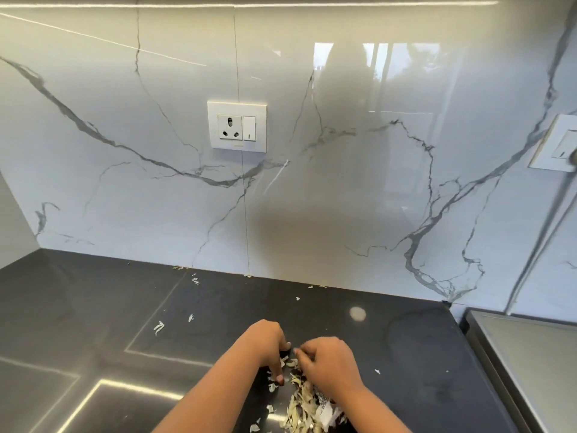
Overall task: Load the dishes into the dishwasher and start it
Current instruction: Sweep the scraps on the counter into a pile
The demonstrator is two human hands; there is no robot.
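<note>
A glossy black stone countertop (93,307) meets a white veined marble wall (125,198). Left hand (265,343) and right hand (326,359), fingers curled downward, rake a heap of pale dry vegetable peelings (304,404). Whether either grips any, I cannot tell.

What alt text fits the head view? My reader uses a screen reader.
Two bare hands, left hand and right hand, gather a pile of pale peelings on a dark countertop. Loose scraps lie scattered behind, below a white marble wall with a socket.
</note>
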